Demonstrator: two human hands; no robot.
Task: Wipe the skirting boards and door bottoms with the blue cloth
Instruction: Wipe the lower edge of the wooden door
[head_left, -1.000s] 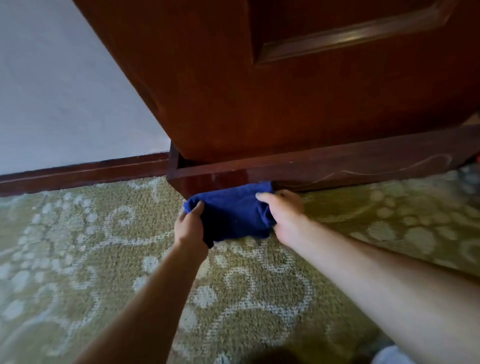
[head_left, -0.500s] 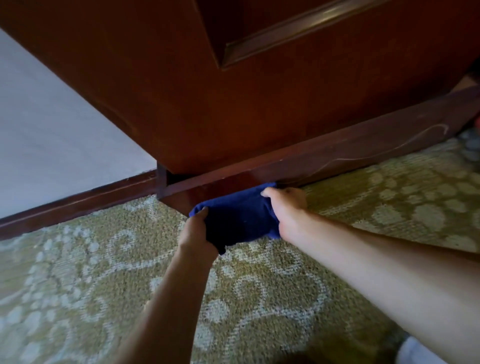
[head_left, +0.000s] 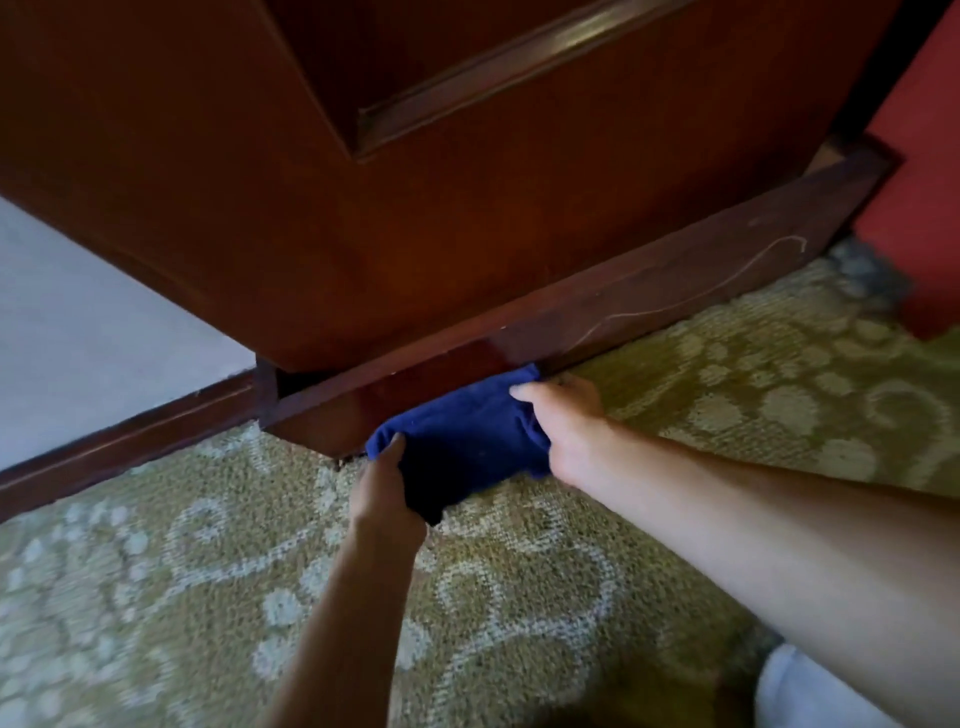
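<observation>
Since half a second ago your view has tilted and the blue cloth (head_left: 462, 436) has slid a little right along the door's bottom rail (head_left: 571, 332). Your left hand (head_left: 382, 493) pinches its lower-left end and your right hand (head_left: 563, 431) grips its upper-right end, so its long axis follows the rail, touching it at frame centre. Judging by that, the unwiped rail runs up-right, nearer your right hand; I count one cloth, two hands, one door (head_left: 260, 182), one skirting board (head_left: 124, 441).
</observation>
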